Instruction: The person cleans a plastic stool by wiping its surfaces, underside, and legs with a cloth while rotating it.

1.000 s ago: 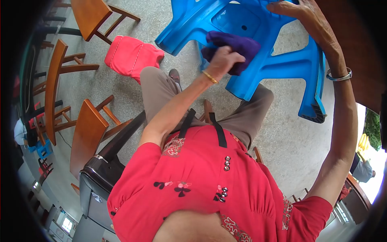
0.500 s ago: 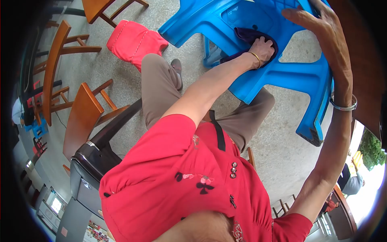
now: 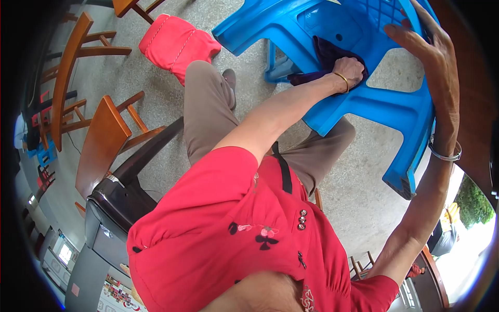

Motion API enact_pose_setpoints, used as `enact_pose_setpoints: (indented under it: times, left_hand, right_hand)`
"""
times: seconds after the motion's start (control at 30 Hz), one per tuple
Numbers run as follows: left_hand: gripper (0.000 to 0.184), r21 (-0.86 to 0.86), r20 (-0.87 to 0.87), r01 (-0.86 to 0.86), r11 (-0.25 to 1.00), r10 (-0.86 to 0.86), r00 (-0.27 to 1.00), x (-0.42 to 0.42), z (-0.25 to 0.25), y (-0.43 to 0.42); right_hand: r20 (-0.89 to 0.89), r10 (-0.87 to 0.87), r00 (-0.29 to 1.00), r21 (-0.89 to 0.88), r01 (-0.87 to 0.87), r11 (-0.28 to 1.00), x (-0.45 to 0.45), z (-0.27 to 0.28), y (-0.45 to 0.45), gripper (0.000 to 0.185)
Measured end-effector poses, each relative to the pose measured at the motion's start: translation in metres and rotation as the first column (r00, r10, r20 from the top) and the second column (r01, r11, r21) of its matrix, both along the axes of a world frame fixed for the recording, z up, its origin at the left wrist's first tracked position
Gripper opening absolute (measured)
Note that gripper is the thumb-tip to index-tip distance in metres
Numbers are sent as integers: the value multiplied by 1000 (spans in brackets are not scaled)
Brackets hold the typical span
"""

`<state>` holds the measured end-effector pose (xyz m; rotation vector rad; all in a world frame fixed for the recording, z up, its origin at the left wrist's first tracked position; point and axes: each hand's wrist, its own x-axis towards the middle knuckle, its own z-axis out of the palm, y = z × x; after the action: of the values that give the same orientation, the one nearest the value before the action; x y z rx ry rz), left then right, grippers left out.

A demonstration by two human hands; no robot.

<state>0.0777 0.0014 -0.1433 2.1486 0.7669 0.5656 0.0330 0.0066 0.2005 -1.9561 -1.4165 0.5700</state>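
While in grip (image 3: 350, 72), cloth (image 3: 327, 51) against seat (image 3: 332, 26).

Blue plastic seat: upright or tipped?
Tipped: the blue plastic seat has its legs jutting out sideways, and one foot end is visible from above.

No legible text or numbers

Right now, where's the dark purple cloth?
In the head view, the dark purple cloth is right of centre, near the top, bunched under the left hand against the blue plastic seat.
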Motion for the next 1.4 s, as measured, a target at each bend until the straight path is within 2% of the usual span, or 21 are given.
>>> enact_pose_setpoints:
  times: [0.07,0.17,0.2,0.27,0.33,0.4,0.47,0.5,0.57,0.6,0.7,0.8,1.07,1.13,1.17,1.2,1.23,1.27,1.3,1.37,1.4]
  left_hand:
    - [21,-52,-47,-22,998,20,999,4,4,4]
    - [20,-356,-4,41,933,-46,999,-11,17,7]
    - [20,-359,-10,40,932,-47,999,-19,25,7]
    - [25,-472,4,141,870,-158,987,-32,34,5]
    - [26,-439,27,125,890,-126,992,-32,28,-3]
    - [26,-272,131,47,961,-12,991,-26,16,-11]
    - [24,-252,109,57,966,-30,994,-25,18,-9]
    - [22,-199,89,1,980,16,996,-21,14,-11]
    - [21,-140,81,-60,988,72,994,-4,6,-11]
    - [20,-96,53,-75,993,81,995,11,1,-8]
    - [21,-94,37,-89,992,93,995,47,10,12]
    - [22,-150,90,-51,987,65,994,67,29,23]
    - [22,-294,48,-299,908,327,944,124,84,6]
    - [22,-325,14,-362,874,387,922,108,89,10]
    - [22,-342,-6,-393,853,416,909,105,95,10]
    - [22,-355,-19,-424,833,448,894,96,99,6]
    - [23,-172,99,-202,964,221,970,105,43,13]
    - [24,38,165,30,999,-36,986,113,-13,21]
    - [24,39,165,27,999,-33,986,94,-1,17]
    - [24,-254,21,145,956,-144,989,31,39,10]
    - [24,-252,24,137,958,-136,990,20,39,8]
  right_hand:
    - [205,58,977,133,-86,987,-1,-9,-5,68]
    - [386,58,921,40,-80,996,-8,-1,-7,70]
    - [380,58,923,38,-79,996,-10,6,-5,70]
    - [-54,-27,998,-46,24,999,-11,18,1,70]
    - [-85,-28,996,-32,25,999,-9,13,3,73]
    - [-111,-23,994,-21,21,1000,-9,4,2,76]
    - [255,53,965,191,-104,976,-12,-13,-8,84]
    - [256,60,965,188,-111,976,11,-24,-9,84]
    - [457,208,865,-59,-204,977,81,-43,-7,71]
    - [466,214,859,-58,-212,976,75,-40,-5,71]
    - [165,34,986,-56,-25,998,58,-34,-7,78]
    - [150,39,988,-84,-26,996,56,-26,-11,81]
    - [256,27,966,-52,-14,999,47,-31,-20,83]
    - [333,-161,929,155,115,981,-9,-11,-8,92]
    - [-32,-169,985,-81,166,983,3,18,3,93]
    - [-35,-173,984,-86,169,982,8,11,-3,93]
    - [122,-34,992,33,30,999,8,0,-11,94]
    - [289,88,953,125,-129,984,7,-8,-14,95]
    - [289,90,953,126,-132,983,3,-10,-13,95]
    - [323,-34,946,133,-10,991,-7,-12,-9,91]
    - [340,-95,936,138,50,989,-12,-12,-6,89]
